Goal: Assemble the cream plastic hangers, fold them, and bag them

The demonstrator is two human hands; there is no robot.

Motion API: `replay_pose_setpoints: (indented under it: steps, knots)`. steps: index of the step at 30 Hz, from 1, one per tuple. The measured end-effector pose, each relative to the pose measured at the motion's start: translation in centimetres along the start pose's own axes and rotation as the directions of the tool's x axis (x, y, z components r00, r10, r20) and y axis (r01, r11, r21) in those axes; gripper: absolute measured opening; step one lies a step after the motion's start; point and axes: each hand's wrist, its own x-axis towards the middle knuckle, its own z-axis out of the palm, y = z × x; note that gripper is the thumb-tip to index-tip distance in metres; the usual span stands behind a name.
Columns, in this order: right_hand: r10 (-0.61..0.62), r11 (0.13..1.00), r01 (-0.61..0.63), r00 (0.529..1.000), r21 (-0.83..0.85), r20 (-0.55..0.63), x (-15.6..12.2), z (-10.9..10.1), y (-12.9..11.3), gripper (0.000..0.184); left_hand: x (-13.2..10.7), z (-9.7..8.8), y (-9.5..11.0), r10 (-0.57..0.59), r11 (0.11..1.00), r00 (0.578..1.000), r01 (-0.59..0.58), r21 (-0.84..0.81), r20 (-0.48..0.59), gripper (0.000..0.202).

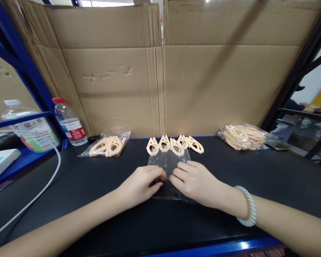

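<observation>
My left hand [141,184] and my right hand [194,180] rest close together on the black table top [96,192], both with fingers curled, pinching the near edge of a clear plastic bag [168,161] that lies flat between them. Just beyond the bag, several cream plastic clips [174,144] lie in a row. A pale coiled band [248,210] sits on my right wrist.
A filled bag of the same clips [108,145] lies at the left and a bigger one [243,136] at the right. A water bottle [69,123] stands at the back left by a blue rack [24,71]. A white cable [40,192] crosses the left. Cardboard [160,71] walls the back.
</observation>
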Motion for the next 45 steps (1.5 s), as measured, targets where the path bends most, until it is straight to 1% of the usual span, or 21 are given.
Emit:
replay_pose_setpoints:
  steps: [4,8,11,14,16,21,26,31,34,39,42,45]
  knots:
    - [-0.022,0.999,0.021,0.999,-0.041,-0.026,0.1,-0.1,0.1,0.020,0.0,0.0,-0.1,0.031,0.999,0.999,-0.032,-0.024,-0.031,0.015]
    - [-0.005,1.000,0.005,1.000,-0.030,-0.020,0.0,-0.1,0.2,0.019,0.0,0.2,-0.3,-0.008,0.994,1.000,0.006,-0.112,-0.018,0.011]
    - [0.006,1.000,-0.006,1.000,-0.004,-0.027,-0.1,0.0,0.3,0.020,0.0,0.4,-0.5,-0.027,0.991,0.999,0.024,-0.132,-0.020,0.016]
    - [0.016,1.000,-0.016,0.999,0.009,-0.028,-0.2,0.0,0.3,0.021,0.0,0.8,-0.6,-0.016,0.994,0.999,0.010,-0.109,-0.048,0.017]
    - [0.015,1.000,-0.014,1.000,0.007,-0.022,-0.2,0.1,0.1,0.021,-0.1,0.9,-0.5,0.012,0.997,0.997,-0.018,-0.078,-0.080,0.018]
    - [-0.008,1.000,0.008,1.000,-0.005,-0.012,-0.2,0.3,-0.1,0.020,-0.3,1.3,-0.4,0.134,0.991,0.975,-0.130,0.030,-0.178,0.012]
    - [-0.032,0.999,0.032,0.999,0.003,-0.003,-0.4,0.6,-0.1,0.017,-0.5,1.7,-0.8,0.188,0.982,0.962,-0.183,0.039,-0.200,0.012]
    - [-0.026,1.000,0.026,0.999,-0.002,-0.019,-0.3,0.5,-0.2,0.019,-0.6,1.7,-0.8,0.198,0.980,0.956,-0.194,0.039,-0.215,0.013]
    - [-0.007,1.000,0.007,0.999,-0.005,-0.035,-0.2,0.4,-0.4,0.020,-0.5,1.6,-0.7,0.204,0.979,0.956,-0.203,0.027,-0.209,0.011]
    - [0.054,0.999,-0.053,0.991,0.012,-0.125,0.1,0.4,-0.8,0.025,-0.5,1.5,-0.2,0.215,0.977,0.952,-0.212,0.036,-0.218,0.008]
    - [0.091,0.996,-0.087,0.981,0.034,-0.170,0.1,0.6,-1.1,0.027,-0.4,1.4,0.1,0.225,0.974,0.946,-0.215,0.069,-0.232,0.010]
    - [0.132,0.991,-0.123,0.975,0.061,-0.177,0.2,0.7,-1.4,0.031,-0.3,1.4,0.4,0.243,0.969,0.937,-0.222,0.108,-0.250,0.017]
